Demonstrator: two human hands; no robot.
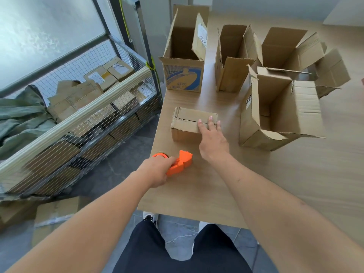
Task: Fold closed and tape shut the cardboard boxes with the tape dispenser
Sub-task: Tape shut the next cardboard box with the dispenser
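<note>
Our right hand (211, 137) lies flat, fingers straight, pinning the small box (189, 123) flaps; left hand (157, 170) grips the tape dispenser (180, 163). We should keep the seam tight and run tape along it.

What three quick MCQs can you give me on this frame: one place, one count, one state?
1. Where is the orange tape dispenser?
A. Inside an open box
B. On the table near its left edge, in front of the small box
C. In the wire cage

2. How many boxes on the table stand with flaps open?
A. Two
B. Four
C. Six

3. What state is the small box under the right hand?
A. Flaps folded shut
B. Flaps standing up
C. Crushed flat

Answers:
1 B: the left hand grips the dispenser on the table, just in front of the small box.
2 B: four open boxes stand behind and right of the small one.
3 A: its top flaps meet at a seam, with the right hand's fingers lying on them.
</note>
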